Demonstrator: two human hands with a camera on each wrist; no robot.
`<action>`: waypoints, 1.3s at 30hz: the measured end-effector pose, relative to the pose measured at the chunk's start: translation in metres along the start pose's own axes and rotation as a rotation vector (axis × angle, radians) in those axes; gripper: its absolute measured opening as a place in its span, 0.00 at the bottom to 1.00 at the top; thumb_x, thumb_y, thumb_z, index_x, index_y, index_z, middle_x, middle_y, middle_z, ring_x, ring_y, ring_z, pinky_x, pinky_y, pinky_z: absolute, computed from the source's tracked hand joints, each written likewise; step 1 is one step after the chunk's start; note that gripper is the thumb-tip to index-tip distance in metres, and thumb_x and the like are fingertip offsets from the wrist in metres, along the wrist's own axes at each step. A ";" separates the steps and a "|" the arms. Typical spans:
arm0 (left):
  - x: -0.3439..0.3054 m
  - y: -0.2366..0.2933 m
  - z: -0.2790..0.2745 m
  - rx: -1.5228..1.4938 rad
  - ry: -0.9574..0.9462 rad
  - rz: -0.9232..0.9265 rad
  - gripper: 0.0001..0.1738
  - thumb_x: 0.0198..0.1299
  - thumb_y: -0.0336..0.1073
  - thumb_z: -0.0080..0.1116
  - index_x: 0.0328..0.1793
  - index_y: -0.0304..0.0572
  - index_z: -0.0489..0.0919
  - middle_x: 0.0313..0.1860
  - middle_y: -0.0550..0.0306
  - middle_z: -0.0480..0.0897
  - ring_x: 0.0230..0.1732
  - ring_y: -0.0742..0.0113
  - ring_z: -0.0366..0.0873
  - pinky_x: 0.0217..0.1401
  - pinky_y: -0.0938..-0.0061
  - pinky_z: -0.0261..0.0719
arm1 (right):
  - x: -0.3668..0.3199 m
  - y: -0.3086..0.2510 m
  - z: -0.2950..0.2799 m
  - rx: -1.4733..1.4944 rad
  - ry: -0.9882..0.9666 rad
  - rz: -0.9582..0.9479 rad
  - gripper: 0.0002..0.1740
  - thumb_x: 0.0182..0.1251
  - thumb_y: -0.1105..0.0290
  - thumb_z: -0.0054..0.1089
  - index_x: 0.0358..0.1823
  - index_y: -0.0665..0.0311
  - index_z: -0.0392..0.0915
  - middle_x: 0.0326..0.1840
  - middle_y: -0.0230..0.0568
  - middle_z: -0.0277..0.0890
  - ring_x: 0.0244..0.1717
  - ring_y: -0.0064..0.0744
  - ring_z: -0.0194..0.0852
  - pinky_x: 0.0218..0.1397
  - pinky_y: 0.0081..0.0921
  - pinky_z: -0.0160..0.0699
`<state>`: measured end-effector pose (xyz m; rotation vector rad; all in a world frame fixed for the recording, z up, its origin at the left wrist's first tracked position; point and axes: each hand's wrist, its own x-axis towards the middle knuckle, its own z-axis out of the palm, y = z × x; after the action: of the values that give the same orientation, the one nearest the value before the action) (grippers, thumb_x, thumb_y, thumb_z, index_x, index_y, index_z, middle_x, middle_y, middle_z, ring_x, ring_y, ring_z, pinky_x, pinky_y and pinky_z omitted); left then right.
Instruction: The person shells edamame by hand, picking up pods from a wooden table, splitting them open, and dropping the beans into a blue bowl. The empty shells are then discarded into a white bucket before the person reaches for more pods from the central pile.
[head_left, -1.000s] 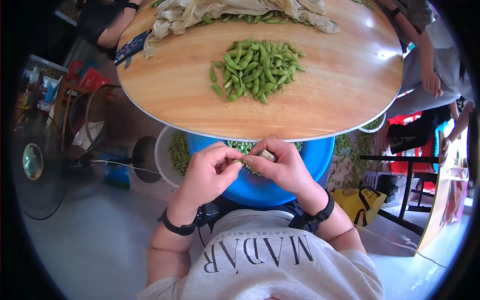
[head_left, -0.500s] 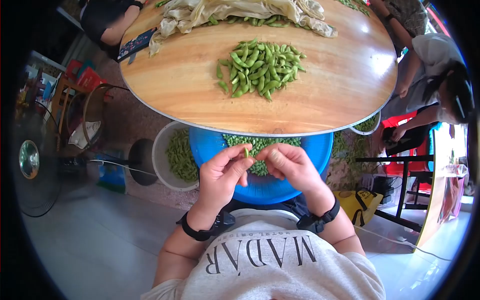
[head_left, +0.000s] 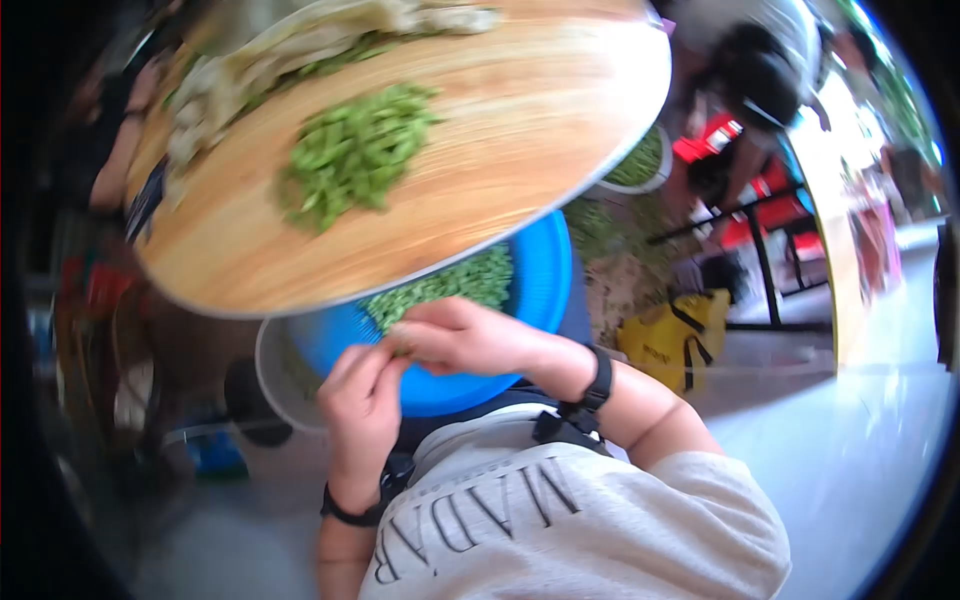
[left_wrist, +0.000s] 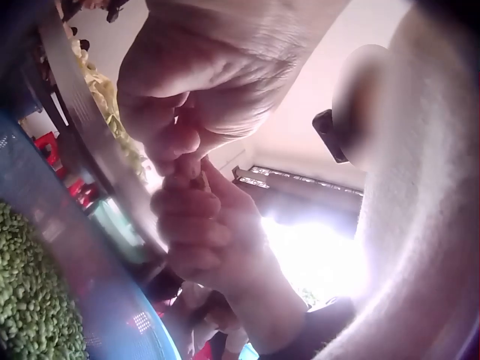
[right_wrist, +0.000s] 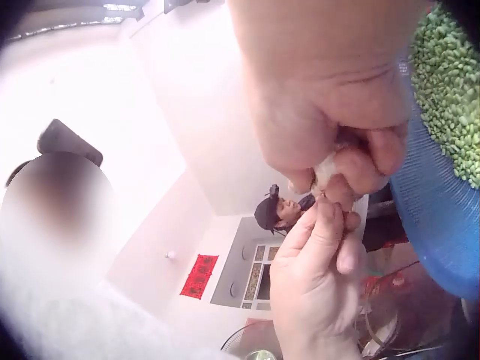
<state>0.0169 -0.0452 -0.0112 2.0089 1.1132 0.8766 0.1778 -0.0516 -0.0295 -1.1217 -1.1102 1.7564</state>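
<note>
In the head view my left hand point(head_left: 358, 400) and right hand point(head_left: 465, 338) meet fingertip to fingertip over the near left side of a blue basin point(head_left: 562, 280). Both pinch a small green soybean pod, mostly hidden by the fingers. Shelled green soybeans point(head_left: 450, 287) cover the basin's bottom. Seen from the left wrist, the curled fingers of my right hand point(left_wrist: 196, 232) lie against the left fingertips. In the right wrist view, a whitish wrap point(right_wrist: 325, 171) shows among my right fingers, and the left hand point(right_wrist: 315, 281) pinches just beneath.
The wooden table point(head_left: 500, 120) overhangs the basin's far side and bears a heap of pods point(head_left: 355, 155) and a crumpled cloth point(head_left: 235, 110). A pale tub point(head_left: 268, 370) stands left of the basin. To the right are a yellow bag point(head_left: 680, 335), a pod-filled tub point(head_left: 640, 165) and another person.
The head view has swung, tilting the table and shifting it left. Half a second ago the hands were slightly apart with the pod in my left fingers; now the fingertips meet at it.
</note>
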 end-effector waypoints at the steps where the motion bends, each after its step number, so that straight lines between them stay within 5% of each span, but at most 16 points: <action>1: -0.002 -0.004 0.003 -0.010 0.007 0.001 0.05 0.51 0.19 0.57 0.36 0.28 0.78 0.24 0.56 0.75 0.22 0.74 0.70 0.23 0.80 0.66 | -0.001 0.000 -0.002 -0.037 -0.012 0.013 0.20 0.67 0.57 0.48 0.26 0.68 0.73 0.18 0.31 0.67 0.21 0.17 0.62 0.23 0.18 0.63; 4: -0.005 -0.001 0.009 -0.045 -0.047 -0.110 0.03 0.54 0.22 0.55 0.35 0.29 0.78 0.21 0.60 0.71 0.17 0.79 0.64 0.18 0.82 0.59 | -0.003 0.011 -0.004 -0.047 -0.001 -0.048 0.20 0.67 0.57 0.49 0.24 0.67 0.71 0.17 0.31 0.65 0.20 0.17 0.61 0.23 0.18 0.63; 19: -0.007 0.001 0.025 0.078 -0.125 -0.031 0.03 0.55 0.23 0.55 0.34 0.29 0.77 0.22 0.60 0.71 0.17 0.79 0.62 0.18 0.82 0.57 | -0.013 0.036 -0.012 0.143 0.005 -0.074 0.21 0.67 0.57 0.48 0.21 0.66 0.70 0.14 0.29 0.63 0.16 0.18 0.58 0.19 0.20 0.59; 24: -0.013 -0.012 0.036 -0.170 -0.055 -0.247 0.06 0.59 0.28 0.53 0.33 0.31 0.77 0.20 0.62 0.71 0.16 0.80 0.61 0.18 0.84 0.54 | -0.014 0.041 -0.007 0.117 0.092 -0.128 0.20 0.66 0.59 0.49 0.21 0.67 0.71 0.14 0.30 0.64 0.17 0.19 0.60 0.20 0.21 0.61; 31: -0.015 -0.035 0.028 -0.865 -0.072 -0.714 0.11 0.62 0.36 0.52 0.33 0.34 0.76 0.17 0.64 0.70 0.13 0.82 0.60 0.15 0.87 0.53 | -0.015 0.047 -0.004 -0.277 0.157 -0.418 0.20 0.63 0.58 0.53 0.24 0.71 0.69 0.18 0.47 0.70 0.19 0.43 0.68 0.26 0.35 0.67; 37: -0.021 -0.036 0.022 -0.675 0.007 -0.628 0.08 0.59 0.31 0.54 0.30 0.35 0.74 0.18 0.62 0.70 0.12 0.81 0.58 0.14 0.88 0.50 | -0.025 0.028 -0.014 -0.473 0.167 -0.235 0.18 0.57 0.59 0.60 0.24 0.68 0.69 0.20 0.50 0.69 0.25 0.50 0.72 0.26 0.36 0.67; 39: -0.022 -0.036 0.022 -0.638 0.028 -0.602 0.07 0.59 0.30 0.54 0.30 0.34 0.73 0.19 0.62 0.71 0.12 0.82 0.57 0.14 0.88 0.50 | -0.018 0.036 -0.011 -0.437 0.274 -0.465 0.18 0.54 0.60 0.62 0.24 0.69 0.69 0.20 0.50 0.69 0.25 0.50 0.72 0.26 0.36 0.67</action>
<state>0.0098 -0.0545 -0.0576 1.0631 1.1697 0.7979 0.1889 -0.0768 -0.0605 -1.1909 -1.4777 0.9956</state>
